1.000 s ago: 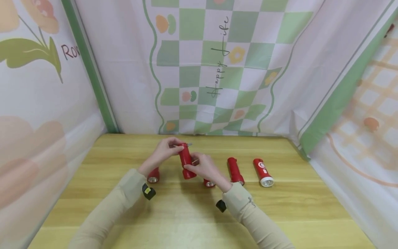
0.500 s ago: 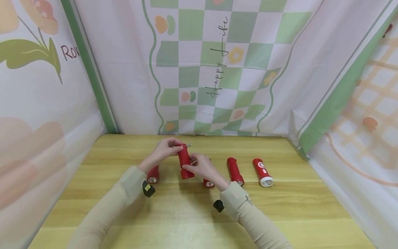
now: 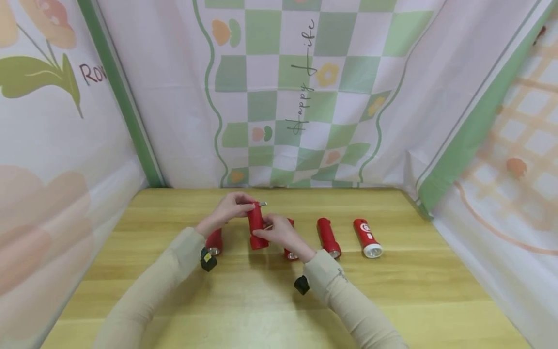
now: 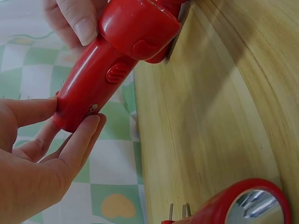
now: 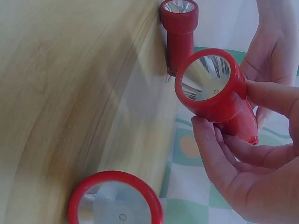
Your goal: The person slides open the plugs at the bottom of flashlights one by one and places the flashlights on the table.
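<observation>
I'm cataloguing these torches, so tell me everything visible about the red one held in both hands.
The held flashlight is glossy red plastic, with a wide head around a silvery reflector and an oval switch on its barrel. It is off the wooden table, tail up. The left hand pinches the tail end; the right hand grips the head.

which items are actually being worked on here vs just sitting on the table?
In hand:
- held red flashlight, lens end down
- left hand, gripping its rear end
- right hand, gripping its head

Lying about:
- flashlight by left wrist
- flashlight behind right hand, partly hidden
- plain red flashlight
- labelled flashlight, farthest right
- wooden table
</observation>
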Demonstrator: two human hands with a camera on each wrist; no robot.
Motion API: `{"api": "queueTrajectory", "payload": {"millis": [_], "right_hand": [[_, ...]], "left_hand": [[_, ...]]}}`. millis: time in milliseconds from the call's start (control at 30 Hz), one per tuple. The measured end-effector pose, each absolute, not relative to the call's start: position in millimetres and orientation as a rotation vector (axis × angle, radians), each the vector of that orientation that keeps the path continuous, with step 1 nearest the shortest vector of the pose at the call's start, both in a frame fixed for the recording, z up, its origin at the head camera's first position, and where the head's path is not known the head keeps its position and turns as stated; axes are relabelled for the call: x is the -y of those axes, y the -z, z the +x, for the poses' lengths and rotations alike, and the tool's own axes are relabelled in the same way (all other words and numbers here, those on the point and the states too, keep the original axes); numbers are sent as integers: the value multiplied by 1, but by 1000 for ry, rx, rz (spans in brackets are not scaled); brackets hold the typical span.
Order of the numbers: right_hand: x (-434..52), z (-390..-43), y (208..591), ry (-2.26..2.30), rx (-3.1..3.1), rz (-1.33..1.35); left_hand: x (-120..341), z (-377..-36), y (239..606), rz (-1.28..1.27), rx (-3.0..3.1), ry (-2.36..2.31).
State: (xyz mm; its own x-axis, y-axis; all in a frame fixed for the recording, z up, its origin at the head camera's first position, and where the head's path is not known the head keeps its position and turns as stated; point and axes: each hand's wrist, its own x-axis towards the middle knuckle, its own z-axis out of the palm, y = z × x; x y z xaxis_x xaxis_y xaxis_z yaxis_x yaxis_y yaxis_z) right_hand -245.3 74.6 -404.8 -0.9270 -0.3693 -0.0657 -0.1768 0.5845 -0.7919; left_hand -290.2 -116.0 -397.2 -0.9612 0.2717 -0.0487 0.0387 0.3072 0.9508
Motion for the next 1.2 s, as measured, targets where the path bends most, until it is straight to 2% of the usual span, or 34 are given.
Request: {"api": "queueTrajectory", "payload": {"millis": [867,1200], "right_hand": [[-62,-252,415,1212,-2544,-432],[-58,-252,421,1217,-2513,-409]], "left_hand": [[120,-300,406,193,-2403,-1600],[124,-304,417,258,-2400,-1592]]}}
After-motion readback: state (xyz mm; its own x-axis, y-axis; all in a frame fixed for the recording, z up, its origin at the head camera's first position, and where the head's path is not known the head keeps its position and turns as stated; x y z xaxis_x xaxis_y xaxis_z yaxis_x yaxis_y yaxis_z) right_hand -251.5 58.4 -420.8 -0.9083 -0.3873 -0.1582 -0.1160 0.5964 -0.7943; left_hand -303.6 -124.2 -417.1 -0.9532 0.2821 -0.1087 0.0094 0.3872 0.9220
